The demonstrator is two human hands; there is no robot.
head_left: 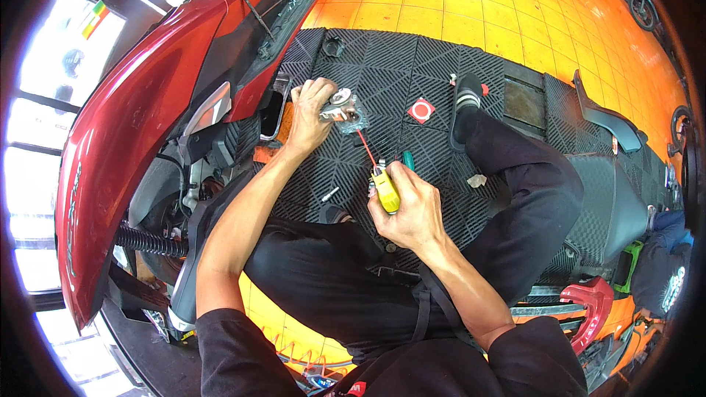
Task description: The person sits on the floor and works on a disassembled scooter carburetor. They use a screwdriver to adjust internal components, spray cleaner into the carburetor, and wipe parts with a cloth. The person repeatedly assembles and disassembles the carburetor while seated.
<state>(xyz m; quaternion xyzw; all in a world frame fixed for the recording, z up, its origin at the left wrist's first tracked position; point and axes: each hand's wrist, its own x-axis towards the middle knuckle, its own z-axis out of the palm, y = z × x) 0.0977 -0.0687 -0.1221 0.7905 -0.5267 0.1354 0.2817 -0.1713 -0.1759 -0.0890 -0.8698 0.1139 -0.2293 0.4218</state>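
Observation:
My left hand (312, 114) is closed around a small shiny metal part (344, 112) with a round opening, possibly a throttle body. In my right hand (413, 209) is a yellow tool (386, 191) with a thin red tube (366, 148). The tube slants up and left, its tip at the lower edge of the metal part; whether they touch I cannot tell. Just beyond my right fingers lies a teal-ended object (408, 160). My right palm hides part of the yellow tool.
A red scooter (125, 147) stands along the left. Black mats (382, 59) cover the floor, with a red-and-white square (421, 111), a small pale rod (330, 194) and a scrap (476, 181) on them. At right lie a seat (588, 198) and a red panel (594, 305). A person (662, 272) is beside them.

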